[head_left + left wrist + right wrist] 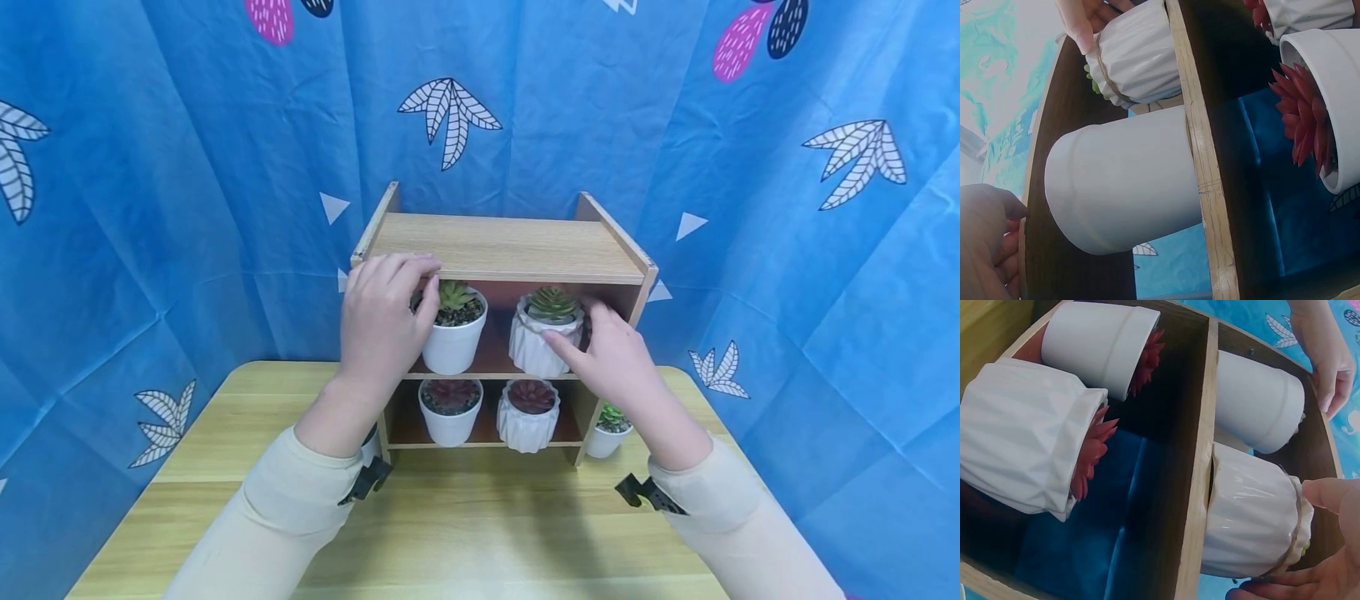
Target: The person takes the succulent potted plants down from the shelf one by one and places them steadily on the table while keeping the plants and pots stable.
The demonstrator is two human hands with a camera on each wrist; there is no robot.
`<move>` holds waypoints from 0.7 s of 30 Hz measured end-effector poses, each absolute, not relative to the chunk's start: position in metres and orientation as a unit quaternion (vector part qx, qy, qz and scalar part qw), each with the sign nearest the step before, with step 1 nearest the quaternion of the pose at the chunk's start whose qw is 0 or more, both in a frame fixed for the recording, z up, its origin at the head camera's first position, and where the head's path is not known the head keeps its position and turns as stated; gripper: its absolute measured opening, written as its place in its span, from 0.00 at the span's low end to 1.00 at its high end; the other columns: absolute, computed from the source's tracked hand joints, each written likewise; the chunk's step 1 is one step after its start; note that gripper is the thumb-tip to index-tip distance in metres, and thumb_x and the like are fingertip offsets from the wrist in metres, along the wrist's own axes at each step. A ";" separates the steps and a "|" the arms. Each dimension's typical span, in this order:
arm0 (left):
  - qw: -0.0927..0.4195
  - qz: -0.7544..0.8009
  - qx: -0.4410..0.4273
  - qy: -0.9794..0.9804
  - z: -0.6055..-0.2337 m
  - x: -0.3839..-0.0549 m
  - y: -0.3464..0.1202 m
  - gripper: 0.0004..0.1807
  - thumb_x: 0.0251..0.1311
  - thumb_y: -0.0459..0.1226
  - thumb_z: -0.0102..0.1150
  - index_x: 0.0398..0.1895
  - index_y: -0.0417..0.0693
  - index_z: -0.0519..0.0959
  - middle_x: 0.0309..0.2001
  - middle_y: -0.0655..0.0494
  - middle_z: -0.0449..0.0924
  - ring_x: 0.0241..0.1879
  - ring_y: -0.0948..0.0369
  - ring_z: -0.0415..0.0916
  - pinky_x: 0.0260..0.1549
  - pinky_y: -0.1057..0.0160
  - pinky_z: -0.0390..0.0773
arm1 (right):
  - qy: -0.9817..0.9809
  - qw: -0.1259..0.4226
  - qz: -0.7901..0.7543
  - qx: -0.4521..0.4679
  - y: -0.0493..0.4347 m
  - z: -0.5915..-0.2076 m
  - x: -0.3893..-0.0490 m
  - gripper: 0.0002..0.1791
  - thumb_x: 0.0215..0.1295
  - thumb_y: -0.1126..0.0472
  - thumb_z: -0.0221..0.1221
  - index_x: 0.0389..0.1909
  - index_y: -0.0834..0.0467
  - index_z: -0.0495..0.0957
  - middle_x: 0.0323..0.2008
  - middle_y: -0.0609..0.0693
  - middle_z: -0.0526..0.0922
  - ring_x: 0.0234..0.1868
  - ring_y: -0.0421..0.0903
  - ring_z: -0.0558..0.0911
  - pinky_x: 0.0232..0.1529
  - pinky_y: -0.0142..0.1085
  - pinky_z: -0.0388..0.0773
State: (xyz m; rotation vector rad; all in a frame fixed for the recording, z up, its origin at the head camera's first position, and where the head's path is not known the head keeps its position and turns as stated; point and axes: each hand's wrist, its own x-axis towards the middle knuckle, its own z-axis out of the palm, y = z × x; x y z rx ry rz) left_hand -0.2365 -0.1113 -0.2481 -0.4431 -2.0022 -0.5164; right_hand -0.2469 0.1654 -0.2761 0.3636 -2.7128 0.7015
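My right hand point(618, 354) holds a ribbed white pot point(1254, 515) with a green succulent point(551, 304), thumb at the front of its rim and fingers round the right side. This pot is on the right of the middle board in a small wooden shelf point(510, 246). At the upper left, my left hand point(386, 312) grips the front edge of the shelf's top board, its fingers bent over it. Just beside that hand is a smooth white pot point(1122, 181) holding another green succulent point(454, 295), which the thumb partly overlaps.
Below, a smooth white pot point(451, 425) and a ribbed white pot point(528, 429) hold red succulents. One potted green plant point(609, 432) stands right of the shelf; another pot point(371, 448) shows at its left. A blue patterned curtain point(480, 108) hangs behind the wooden table point(465, 533).
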 end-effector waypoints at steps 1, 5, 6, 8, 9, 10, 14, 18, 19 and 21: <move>0.491 -0.212 -0.182 -0.825 -0.248 -0.237 -0.111 0.13 0.64 0.38 0.64 0.48 0.44 0.85 0.49 0.48 0.85 0.51 0.50 0.79 0.53 0.48 0.74 | -0.949 0.155 0.246 0.125 0.165 -0.276 -0.248 0.49 0.66 0.34 0.57 0.73 0.67 0.58 0.66 0.67 0.70 0.66 0.66 0.70 0.63 0.60 0.68; 0.492 -0.212 -0.183 -0.824 -0.249 -0.237 -0.111 0.13 0.64 0.39 0.64 0.48 0.44 0.85 0.49 0.48 0.85 0.51 0.49 0.79 0.54 0.47 0.74 | -0.950 0.149 0.248 0.119 0.164 -0.276 -0.250 0.50 0.66 0.33 0.57 0.73 0.68 0.58 0.66 0.68 0.70 0.66 0.66 0.70 0.63 0.60 0.69; 0.493 -0.213 -0.183 -0.824 -0.249 -0.237 -0.111 0.12 0.64 0.39 0.64 0.48 0.43 0.85 0.49 0.48 0.85 0.51 0.49 0.78 0.54 0.47 0.74 | -0.950 0.148 0.249 0.117 0.163 -0.276 -0.250 0.50 0.65 0.34 0.58 0.72 0.68 0.58 0.65 0.68 0.70 0.65 0.66 0.71 0.62 0.60 0.69; 0.494 -0.214 -0.184 -0.822 -0.249 -0.237 -0.111 0.12 0.65 0.39 0.63 0.48 0.43 0.85 0.49 0.48 0.85 0.51 0.49 0.78 0.53 0.47 0.74 | -0.950 0.147 0.250 0.115 0.162 -0.276 -0.251 0.49 0.65 0.34 0.58 0.72 0.67 0.59 0.64 0.68 0.72 0.64 0.66 0.72 0.61 0.60 0.70; 0.494 -0.214 -0.184 -0.822 -0.249 -0.237 -0.111 0.12 0.65 0.39 0.63 0.48 0.43 0.85 0.49 0.48 0.85 0.51 0.49 0.78 0.53 0.47 0.74 | -0.950 0.148 0.252 0.115 0.162 -0.277 -0.251 0.49 0.65 0.34 0.58 0.72 0.67 0.60 0.63 0.67 0.72 0.64 0.66 0.72 0.61 0.60 0.71; 0.495 -0.215 -0.185 -0.822 -0.249 -0.237 -0.111 0.12 0.65 0.39 0.63 0.48 0.43 0.85 0.49 0.48 0.85 0.51 0.49 0.78 0.53 0.47 0.74 | -0.949 0.147 0.254 0.114 0.162 -0.277 -0.251 0.49 0.64 0.34 0.59 0.71 0.66 0.60 0.62 0.67 0.73 0.63 0.65 0.73 0.60 0.60 0.71; 0.495 -0.217 -0.186 -0.821 -0.250 -0.237 -0.111 0.12 0.65 0.39 0.62 0.48 0.43 0.85 0.49 0.48 0.85 0.51 0.49 0.78 0.53 0.47 0.74 | -0.947 0.143 0.265 0.114 0.161 -0.278 -0.253 0.49 0.63 0.32 0.59 0.71 0.64 0.61 0.60 0.66 0.75 0.62 0.64 0.74 0.59 0.59 0.72; 0.496 -0.217 -0.185 -0.820 -0.250 -0.237 -0.111 0.12 0.66 0.39 0.62 0.48 0.43 0.85 0.48 0.48 0.85 0.50 0.49 0.78 0.53 0.47 0.74 | -0.945 0.132 0.279 0.110 0.161 -0.279 -0.256 0.50 0.61 0.29 0.59 0.70 0.62 0.60 0.60 0.64 0.75 0.61 0.63 0.75 0.58 0.59 0.73; 0.496 -0.216 -0.185 -0.820 -0.250 -0.237 -0.111 0.12 0.66 0.39 0.62 0.48 0.43 0.85 0.48 0.48 0.85 0.50 0.49 0.78 0.53 0.47 0.75 | -0.944 0.129 0.283 0.109 0.161 -0.280 -0.257 0.50 0.60 0.29 0.59 0.71 0.62 0.60 0.61 0.64 0.75 0.61 0.62 0.75 0.58 0.59 0.73; 0.497 -0.215 -0.186 -0.820 -0.250 -0.237 -0.110 0.12 0.66 0.39 0.62 0.48 0.43 0.85 0.48 0.48 0.85 0.50 0.49 0.78 0.53 0.48 0.75 | -0.943 0.125 0.289 0.106 0.160 -0.280 -0.258 0.51 0.60 0.28 0.59 0.71 0.61 0.59 0.61 0.63 0.75 0.62 0.61 0.75 0.58 0.58 0.73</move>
